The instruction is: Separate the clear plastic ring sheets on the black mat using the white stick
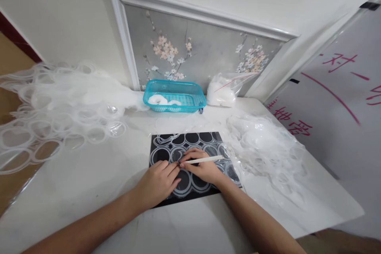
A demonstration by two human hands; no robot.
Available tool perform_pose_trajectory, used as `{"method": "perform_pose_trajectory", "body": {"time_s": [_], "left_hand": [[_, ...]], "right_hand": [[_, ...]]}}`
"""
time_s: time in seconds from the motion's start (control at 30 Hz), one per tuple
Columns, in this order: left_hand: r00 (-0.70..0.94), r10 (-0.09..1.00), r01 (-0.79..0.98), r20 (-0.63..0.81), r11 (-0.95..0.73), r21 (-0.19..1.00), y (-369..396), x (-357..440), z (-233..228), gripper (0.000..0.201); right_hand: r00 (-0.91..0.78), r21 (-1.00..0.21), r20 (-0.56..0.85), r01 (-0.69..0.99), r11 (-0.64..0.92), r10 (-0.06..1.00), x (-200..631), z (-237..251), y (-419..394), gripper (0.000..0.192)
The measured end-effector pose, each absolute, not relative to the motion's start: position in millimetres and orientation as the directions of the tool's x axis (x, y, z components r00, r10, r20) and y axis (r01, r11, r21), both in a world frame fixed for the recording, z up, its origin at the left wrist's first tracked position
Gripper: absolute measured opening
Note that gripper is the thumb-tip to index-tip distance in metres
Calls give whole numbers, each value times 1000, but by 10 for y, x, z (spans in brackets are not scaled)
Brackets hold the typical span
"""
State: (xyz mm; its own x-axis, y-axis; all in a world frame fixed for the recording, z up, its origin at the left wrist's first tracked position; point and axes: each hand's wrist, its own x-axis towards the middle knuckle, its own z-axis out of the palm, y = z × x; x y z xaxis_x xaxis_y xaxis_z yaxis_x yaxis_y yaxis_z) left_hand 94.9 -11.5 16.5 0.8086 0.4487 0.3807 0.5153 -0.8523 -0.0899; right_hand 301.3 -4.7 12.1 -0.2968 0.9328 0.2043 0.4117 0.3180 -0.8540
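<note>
A black sheet (160,201) lies on the table under a clear film patterned with rows of white-edged rings (182,182). My right hand (201,164) rests over the middle of the sheet, its fingers closed on a slim white stick-like tool (205,159). The tool's tip points left, toward my left fingertips; the exact tip is hidden by the fingers. My left hand (160,180) lies flat with its fingers stretched out, pressing on the film beside the tip. A few loose white ring strips (166,139) lie at the sheet's upper left.
Clear ring-patterned film piles up at left (74,103) and at right (264,143). Behind the sheet stand a blue plastic basket (193,107) with white rings inside and a clear zip bag (223,93) of white material. A framed floral panel (208,47) and whiteboard (333,99) border the table.
</note>
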Motion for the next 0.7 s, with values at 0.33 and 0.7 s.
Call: {"method": "perform_pose_trajectory", "body": {"time_s": [0.33,0.7], "left_hand": [[811,444,510,380,-855,-90,-123,945,167,22],[814,443,515,376,-849,-116,-122,950,158,22]], "right_hand": [[-306,-853,213,404,329,928,3009,133,-48,6],[-302,-852,199,416,317,932,2998,152,-49,5]]}}
